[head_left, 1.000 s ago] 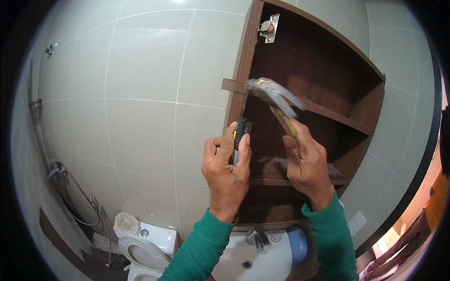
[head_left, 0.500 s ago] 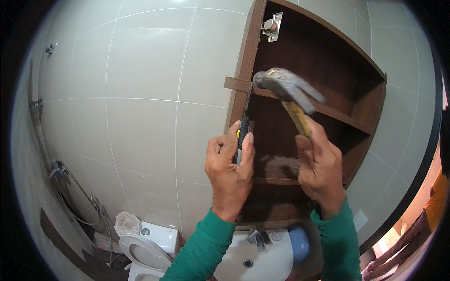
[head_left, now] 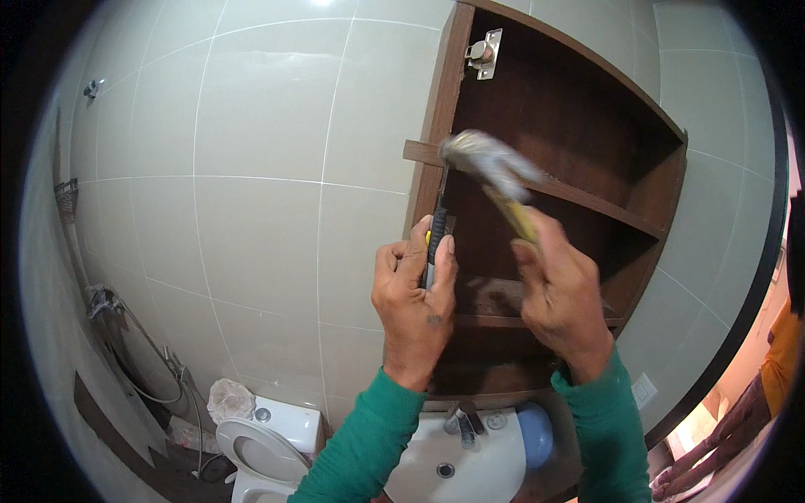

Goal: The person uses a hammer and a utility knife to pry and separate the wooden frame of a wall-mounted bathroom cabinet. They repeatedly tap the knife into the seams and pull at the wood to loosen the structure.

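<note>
My left hand (head_left: 412,289) is closed round a utility knife (head_left: 436,239) with a dark grip and a yellow part. Its blade points up along the front edge of the dark brown wall cabinet (head_left: 438,92), near a short wooden strip (head_left: 419,152) that juts out to the left. My right hand (head_left: 562,289) grips the yellow handle of a claw hammer (head_left: 490,159), blurred by motion. The hammer's head is at the strip's right end, above the knife; whether it touches the strip or blade I cannot tell.
A metal hinge (head_left: 483,55) is fixed inside the cabinet's upper left. Below stand a white sink (head_left: 411,469) with a tap, a blue rounded object (head_left: 534,436) and a toilet (head_left: 289,427). A shower hose (head_left: 155,352) hangs at left; a person (head_left: 771,377) stands at far right.
The hammer and my right hand have swung left, bringing the head to the strip's end. My left hand with the knife has hardly moved; the view has shifted slightly.
</note>
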Tool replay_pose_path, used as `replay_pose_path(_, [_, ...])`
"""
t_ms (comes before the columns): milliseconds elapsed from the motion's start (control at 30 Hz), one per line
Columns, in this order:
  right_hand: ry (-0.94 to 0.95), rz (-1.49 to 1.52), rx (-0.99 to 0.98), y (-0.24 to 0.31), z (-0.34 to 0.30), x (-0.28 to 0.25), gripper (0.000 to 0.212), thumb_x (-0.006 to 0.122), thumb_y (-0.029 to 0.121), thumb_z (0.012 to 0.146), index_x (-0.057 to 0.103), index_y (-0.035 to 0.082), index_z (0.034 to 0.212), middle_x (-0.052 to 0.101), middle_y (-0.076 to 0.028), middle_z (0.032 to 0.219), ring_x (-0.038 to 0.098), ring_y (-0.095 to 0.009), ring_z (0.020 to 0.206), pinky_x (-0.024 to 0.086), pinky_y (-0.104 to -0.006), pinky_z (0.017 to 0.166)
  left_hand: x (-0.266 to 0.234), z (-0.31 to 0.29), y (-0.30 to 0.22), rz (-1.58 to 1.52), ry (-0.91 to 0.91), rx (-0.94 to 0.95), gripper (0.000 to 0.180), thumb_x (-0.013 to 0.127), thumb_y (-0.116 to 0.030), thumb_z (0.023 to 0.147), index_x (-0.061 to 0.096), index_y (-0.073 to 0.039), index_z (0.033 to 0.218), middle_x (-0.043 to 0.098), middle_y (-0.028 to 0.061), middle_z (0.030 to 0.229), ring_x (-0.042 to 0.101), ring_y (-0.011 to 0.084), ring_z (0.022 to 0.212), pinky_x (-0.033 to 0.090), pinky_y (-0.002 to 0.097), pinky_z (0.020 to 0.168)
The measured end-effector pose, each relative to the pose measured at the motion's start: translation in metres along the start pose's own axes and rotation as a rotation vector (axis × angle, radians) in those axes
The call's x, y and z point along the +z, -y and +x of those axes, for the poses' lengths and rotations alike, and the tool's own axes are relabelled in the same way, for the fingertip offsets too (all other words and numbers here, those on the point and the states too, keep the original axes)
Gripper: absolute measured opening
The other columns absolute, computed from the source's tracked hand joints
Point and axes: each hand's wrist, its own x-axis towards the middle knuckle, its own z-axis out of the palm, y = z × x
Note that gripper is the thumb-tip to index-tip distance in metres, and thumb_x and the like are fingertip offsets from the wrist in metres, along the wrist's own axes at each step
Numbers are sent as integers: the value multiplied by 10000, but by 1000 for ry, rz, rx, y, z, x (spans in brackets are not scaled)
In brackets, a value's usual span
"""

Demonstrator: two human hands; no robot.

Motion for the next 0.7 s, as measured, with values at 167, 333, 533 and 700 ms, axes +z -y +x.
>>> replay_pose_path(167, [-107,91,-54,2,-3,-4,306,626,154,1061,587,21,1334,715,-265,1100,745,-428,962,596,-455,782,0,0,-4,30,3,12,368,756,-137,973,718,-11,1317,628,144,925,629,234,834,543,365,712])
replay_pose_path(333, [21,-41,-4,-6,3,-1,324,644,158,1052,586,18,1338,716,-260,1107,741,-435,968,600,-449,799,2,0,-2,14,-18,13,320,720,-140,1007,731,-11,1300,638,99,881,596,179,805,497,327,686])
replay_pose_path(533, [-101,41,-124,-9,1,-1,325,628,182,1060,581,7,1331,716,-266,1110,732,-451,974,600,-457,816,1,1,-1,17,-29,29,313,720,-140,1008,737,-6,1290,637,96,880,592,172,806,501,322,690])
replay_pose_path(700, [-12,7,-44,-12,6,-3,342,633,162,1056,568,6,1353,714,-270,1107,734,-447,993,595,-462,824,-1,1,-5,37,8,-15,312,724,-139,1007,739,-4,1288,637,93,895,583,166,800,498,322,687])
